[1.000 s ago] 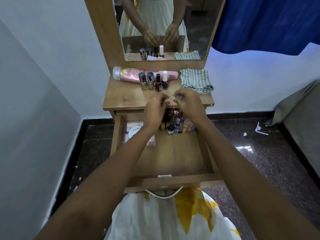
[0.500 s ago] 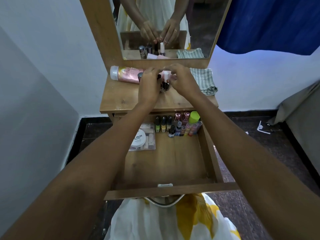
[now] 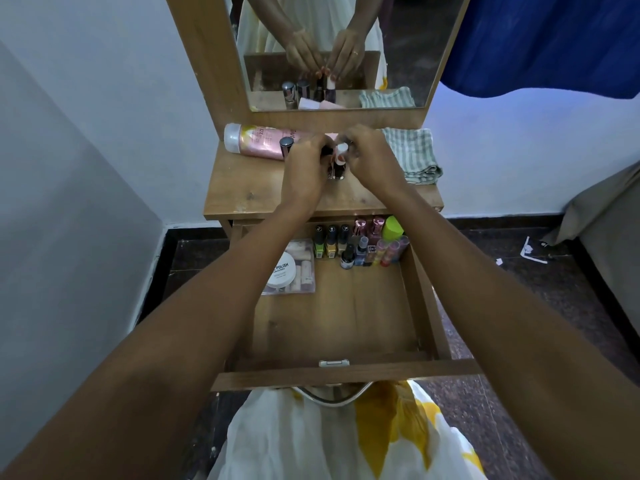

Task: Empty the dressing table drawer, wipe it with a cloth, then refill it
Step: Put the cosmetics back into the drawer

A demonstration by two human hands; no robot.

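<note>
1. A second ago both my hands were at the back of the drawer [image 3: 332,317]. Now they are up on the table top [image 3: 249,192], at 12 o'clock from me.
2. My left hand [image 3: 304,169] has its fingers curled on the dark-capped bottle [image 3: 331,171]. My right hand [image 3: 370,161] pinches the white-capped bottle [image 3: 341,154] just beside it. I cannot tell whether I am setting them down or only straightening them.
3. I judge that emptying is still under way: the drawer holds plenty, and the striped cloth [image 3: 412,155] lies folded and untouched at 1 o'clock.
4. Count on top:
   - one pink tube [image 3: 256,142] lying on its side at 11 o'clock;
   - one silver-capped bottle [image 3: 286,146] showing just left of my left hand;
   - the two bottles under my fingers;
   - one cloth.
   The mirror [image 3: 398,46] shows four bottle tops in all.
5. Count in the drawer, at its far 1 o'clock corner:
   - three black-capped bottles [image 3: 331,241] in a row;
   - two rose-gold-capped bottles [image 3: 369,226];
   - one lime-green cap [image 3: 393,228];
   - a huddle of small bottles and tubes [image 3: 381,251] in front, too crowded to count.
6. At the drawer's 11 o'clock sits one clear box [image 3: 304,271] with one round white tub [image 3: 281,271] on it.
</note>
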